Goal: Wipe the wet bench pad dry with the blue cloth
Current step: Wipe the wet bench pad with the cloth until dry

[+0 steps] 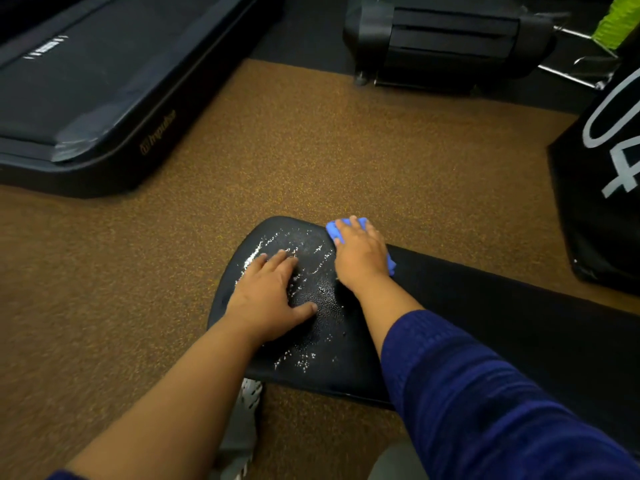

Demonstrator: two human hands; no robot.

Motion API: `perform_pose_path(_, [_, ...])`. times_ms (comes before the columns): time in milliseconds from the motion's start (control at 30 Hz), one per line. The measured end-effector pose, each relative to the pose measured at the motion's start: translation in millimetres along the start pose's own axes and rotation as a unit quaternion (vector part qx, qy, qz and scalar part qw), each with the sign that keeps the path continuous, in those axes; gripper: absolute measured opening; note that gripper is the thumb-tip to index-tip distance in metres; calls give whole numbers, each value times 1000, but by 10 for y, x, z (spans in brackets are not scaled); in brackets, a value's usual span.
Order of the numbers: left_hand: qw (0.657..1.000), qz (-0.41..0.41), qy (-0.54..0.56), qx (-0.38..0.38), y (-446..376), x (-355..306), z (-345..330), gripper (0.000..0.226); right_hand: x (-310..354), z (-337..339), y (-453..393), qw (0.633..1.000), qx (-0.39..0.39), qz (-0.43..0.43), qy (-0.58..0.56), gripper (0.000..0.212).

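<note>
The black bench pad (318, 341) lies in the middle of the head view, with water droplets glistening over its rounded far end and near edge. My left hand (268, 299) rests flat on the pad's left part, fingers spread and straight. My right hand (360, 252) presses the blue cloth (337, 230) down on the pad's far right corner; the cloth shows past my fingertips and beside my wrist, most of it hidden under the palm.
Brown speckled floor (311, 150) surrounds the bench. A black treadmill deck (86, 98) lies at the far left, a black machine base (446, 39) at the back, a black box with white markings (602, 188) at the right. My shoe (247, 403) shows under the pad.
</note>
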State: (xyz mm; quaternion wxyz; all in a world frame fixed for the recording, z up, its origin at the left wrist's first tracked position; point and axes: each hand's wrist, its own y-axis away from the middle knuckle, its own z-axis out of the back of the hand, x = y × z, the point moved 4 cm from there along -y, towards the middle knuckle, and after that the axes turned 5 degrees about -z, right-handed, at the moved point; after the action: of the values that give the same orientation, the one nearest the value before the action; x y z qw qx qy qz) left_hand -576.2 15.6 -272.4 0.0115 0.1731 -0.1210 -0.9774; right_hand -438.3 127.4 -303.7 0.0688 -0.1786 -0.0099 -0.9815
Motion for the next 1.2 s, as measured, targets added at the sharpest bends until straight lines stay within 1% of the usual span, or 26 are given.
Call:
perform_pose_path(67, [1000,12,-2,13,0,64,8,94,140,-43,33,996,42,80,8,45])
perform_pose_path(133, [999,15,-1,30,6,85,18,94,51,-31,14,989,62,133,-30,43])
perform_pose_path(167, [999,14,-2,38,2,89,33,95,-57,-28,-10,989,51,131,-42,43])
perform_pose_path(200, [999,13,-2,45,-2,91,56,95,-148,-30,-33,993,33,105,-36,45])
perform_pose_path(300, [997,14,8,70,-37,126,108,98,-134,-45,14,1000,-19,-22,-1,48])
perform_pose_path(333, [997,14,12,76,-47,137,114,99,-19,-40,75,1000,-20,-17,-4,48])
perform_pose_path(367, [997,12,13,80,-55,143,113,100,113,-59,148,999,-8,30,-6,47])
perform_pose_path(433, [996,8,10,87,-50,144,104,102,242,-42,344,985,36,166,-38,46])
perform_pose_path(467, [996,9,11,87,-41,144,98,103,183,4,429,974,55,215,-53,47])
perform_pose_path(500, [996,12,14,90,-29,144,93,103,61,41,460,967,65,239,-58,47])
perform_pose_path(533, [995,14,16,94,-11,136,94,103,-91,66,435,968,58,238,-53,48])
perform_pose_path(567, [995,15,18,98,-1,132,93,103,-234,85,378,977,38,207,-45,48])
perform_pose_path(633, [994,15,18,102,15,120,95,104,-400,88,244,997,5,77,-23,47])
perform_pose_path(667, [994,15,19,102,23,113,94,104,-371,82,224,1000,-2,20,-10,48])
perform_pose_path(700, [995,16,21,101,24,110,91,104,-279,65,249,1000,-7,-6,-6,48])
perform_pose_path(733, [995,16,23,99,25,109,86,104,-149,43,308,1000,-5,7,-11,47])
perform_pose_path(800, [995,15,26,95,21,123,76,103,80,15,532,991,34,125,-37,44])
perform_pose_path(867, [995,10,30,95,22,148,71,102,49,88,786,965,85,239,-62,43])
perform_pose_path(900, [995,8,31,98,23,159,67,102,-79,109,814,960,93,259,-59,43])
perform_pose_path(933, [994,7,31,102,24,166,65,101,-226,148,782,964,75,249,-52,43])
perform_pose_path(1000, [994,7,33,105,21,175,61,97,-465,180,648,988,22,142,-52,42])
perform_pose_path(1033, [994,8,36,103,16,178,58,94,-486,152,622,995,8,81,-49,42])
perform_pose_path(1067, [994,9,38,100,11,178,55,89,-418,97,643,998,-1,43,-41,42])
perform_pose_path(1100, [994,10,39,98,4,178,51,86,-303,46,723,998,-6,40,-38,43])
perform_pose_path(1133, [995,11,41,95,-2,179,47,82,-187,7,839,997,-5,68,-48,43])
perform_pose_path(1200, [995,12,44,93,-11,183,44,78,-77,7,1123,979,26,191,-63,41])
